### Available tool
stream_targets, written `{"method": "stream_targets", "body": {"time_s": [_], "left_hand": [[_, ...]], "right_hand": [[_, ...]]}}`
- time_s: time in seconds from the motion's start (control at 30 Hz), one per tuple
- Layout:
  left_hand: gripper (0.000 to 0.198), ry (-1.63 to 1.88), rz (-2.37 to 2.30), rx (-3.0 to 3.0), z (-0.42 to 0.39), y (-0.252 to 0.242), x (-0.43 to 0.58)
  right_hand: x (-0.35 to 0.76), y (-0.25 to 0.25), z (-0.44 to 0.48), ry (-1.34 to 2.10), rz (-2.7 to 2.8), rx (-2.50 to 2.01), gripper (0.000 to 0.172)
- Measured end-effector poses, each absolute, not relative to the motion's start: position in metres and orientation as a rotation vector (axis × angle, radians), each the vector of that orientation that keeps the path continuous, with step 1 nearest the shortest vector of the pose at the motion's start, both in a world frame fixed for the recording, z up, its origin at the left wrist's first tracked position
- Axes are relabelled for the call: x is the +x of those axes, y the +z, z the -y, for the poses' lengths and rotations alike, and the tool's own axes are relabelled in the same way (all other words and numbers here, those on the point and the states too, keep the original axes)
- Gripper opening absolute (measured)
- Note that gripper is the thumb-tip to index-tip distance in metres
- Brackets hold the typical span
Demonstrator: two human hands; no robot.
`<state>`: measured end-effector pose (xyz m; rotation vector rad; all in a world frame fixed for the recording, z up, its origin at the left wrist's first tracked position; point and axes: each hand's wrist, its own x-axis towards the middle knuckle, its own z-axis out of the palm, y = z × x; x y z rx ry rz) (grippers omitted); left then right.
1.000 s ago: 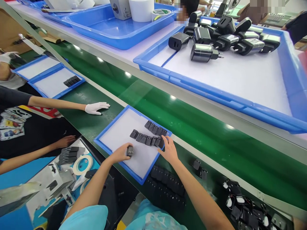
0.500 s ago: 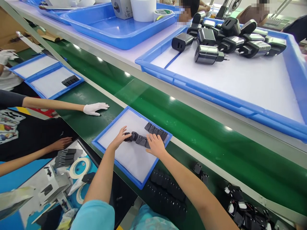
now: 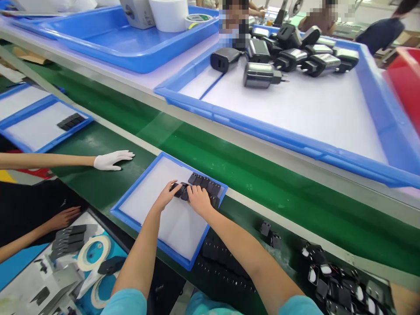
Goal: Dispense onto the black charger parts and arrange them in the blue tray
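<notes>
Plug parts [image 3: 205, 186], black, two rows, far corner of blue tray [image 3: 131, 222].
My left hand [image 3: 167, 197] and right hand [image 3: 197, 199] lay flat on the near row, fingers spread, pinching nothing, likely squaring it.

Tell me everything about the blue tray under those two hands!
The tray is a shallow rectangle with a raised blue rim that looks like plastic and a flat white lining inside. It lies flat on the green belt, turned cornerwise to the belt's edge. Most of the lining is bare; small black parts sit in rows at its far corner. The left hand and the right hand rest on those parts.
</notes>
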<state>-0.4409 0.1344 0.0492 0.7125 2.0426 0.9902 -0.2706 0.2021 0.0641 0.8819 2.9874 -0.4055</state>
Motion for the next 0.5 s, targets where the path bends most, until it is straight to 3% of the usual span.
{"method": "stream_targets", "body": {"time_s": [0.13, 0.3, 0.5], "left_hand": [[0.055, 0.957, -2.119, 0.761, -0.151, 0.046, -0.435], [0.06, 0.937, -2.266, 0.856, -0.147, 0.053, -0.429], [0.063, 0.989, -2.56, 1.016, -0.116, 0.096, -0.402]], "right_hand": [[-0.272, 0.078, -0.2, -0.416, -3.02, 0.944, 0.043], [-0.239, 0.105, -0.205, -0.55, -3.115, 0.95, 0.071], [-0.135, 0.103, -0.221, -0.7, -2.938, 1.316, 0.081]]}}
